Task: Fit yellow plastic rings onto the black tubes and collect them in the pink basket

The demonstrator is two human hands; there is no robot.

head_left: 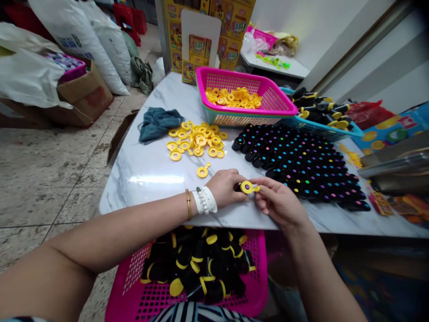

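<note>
My left hand (pixel 225 188) is closed around a small black cylinder, mostly hidden by the fingers. On its end sits a yellow ring with a tab (pixel 242 188), a dark purple spot showing through the hole. My right hand (pixel 281 200) pinches the ring's tab between thumb and fingers. One loose yellow ring (pixel 202 172) lies on the table just beyond my left hand, and behind it spreads a pile of similar rings (pixel 200 139). To the right stand rows of black cylinders (pixel 308 163) with coloured dots on their tops.
A pink basket (pixel 279 105) of yellow rings stands at the back, beside a blue basket (pixel 355 130) of black-and-yellow pieces. A dark teal cloth (pixel 159 124) lies left. Below the table edge, another pink basket (pixel 262 273) holds black cylinders with yellow ends. Yellow boxes (pixel 229 44) are stacked behind.
</note>
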